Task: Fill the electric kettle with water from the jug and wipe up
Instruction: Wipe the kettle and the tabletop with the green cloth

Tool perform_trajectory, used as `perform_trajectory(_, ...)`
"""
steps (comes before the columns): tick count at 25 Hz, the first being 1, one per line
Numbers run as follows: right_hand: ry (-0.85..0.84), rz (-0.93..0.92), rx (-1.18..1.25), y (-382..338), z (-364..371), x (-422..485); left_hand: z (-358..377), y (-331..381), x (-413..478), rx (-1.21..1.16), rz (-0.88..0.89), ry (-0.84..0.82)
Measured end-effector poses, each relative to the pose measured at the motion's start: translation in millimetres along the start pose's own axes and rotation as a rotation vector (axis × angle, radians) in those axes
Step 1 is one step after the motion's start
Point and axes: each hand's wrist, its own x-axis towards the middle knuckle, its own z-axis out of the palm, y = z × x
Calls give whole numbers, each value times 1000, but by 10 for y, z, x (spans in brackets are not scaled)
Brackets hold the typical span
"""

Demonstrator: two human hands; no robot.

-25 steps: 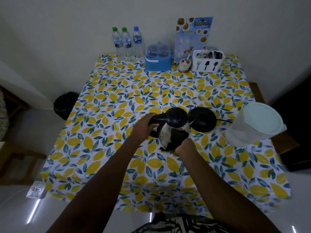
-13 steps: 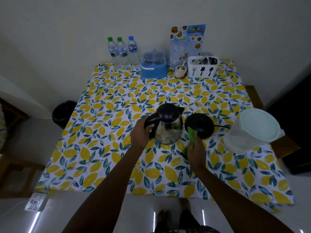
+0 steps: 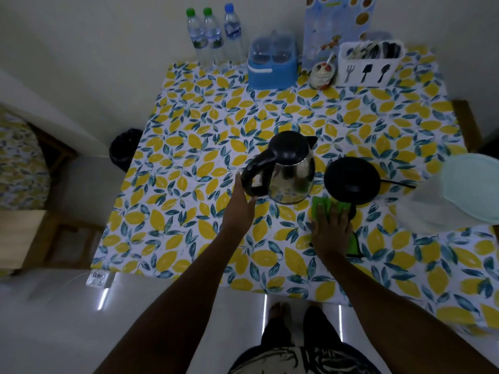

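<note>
The steel electric kettle [image 3: 290,171] with a black lid and handle stands on the lemon-print tablecloth [image 3: 205,125], left of its round black base [image 3: 352,179]. My left hand [image 3: 240,209] hovers just beside the handle, fingers apart, holding nothing. My right hand [image 3: 330,228] lies flat on a green cloth [image 3: 322,205], pressing it onto the table in front of the kettle and the base. The clear jug [image 3: 442,209] with a pale green lid stands at the right edge, blurred.
Along the wall stand three water bottles [image 3: 214,36], a blue container [image 3: 272,63], a small jar [image 3: 321,74], a menu card [image 3: 334,22] and a white cutlery holder [image 3: 370,63]. A black bin [image 3: 124,149] sits on the floor at the left.
My left hand has let go of the kettle handle; the kettle now stands on the table. My right hand has laid the green cloth flat on the tablecloth near the base.
</note>
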Motion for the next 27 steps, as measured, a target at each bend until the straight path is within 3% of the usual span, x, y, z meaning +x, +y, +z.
perform_trajectory(3, 15, -51, 15, -148, 80, -76, 178, -415, -201, 398, -69, -310)
perform_trajectory(6, -17, -352, -66, -421, 287, -296, 271, -724, -437, 581, -72, -411)
perform_trajectory(8, -52, -457, -99, -651, 288, -198, 273, -799, -443, 573, -68, -443)
perform_trajectory(12, -82, -400, -116, -801, 246, -136, 167, -799, -358, 518, -59, -539)
perform_trajectory(15, -79, -705, -167, -376, 358, -625, 165, -821, -389, 514, -36, -548)
perform_trajectory(17, -103, -810, -208, -282, 316, -439, 180, -828, -382, 491, -44, -536)
perform_trajectory(21, -97, -368, -123, -895, 186, -52, 177, -854, -369, 474, -44, -541)
perform_trajectory(22, -102, -388, -129, -898, 249, -170, 167, -854, -366, 475, -38, -545)
perform_trajectory(25, -93, -678, -210, -401, 389, -747, 155, -852, -369, 476, -34, -542)
perform_trajectory(27, -69, -721, -201, -219, 316, -725, 162, -858, -372, 486, -29, -538)
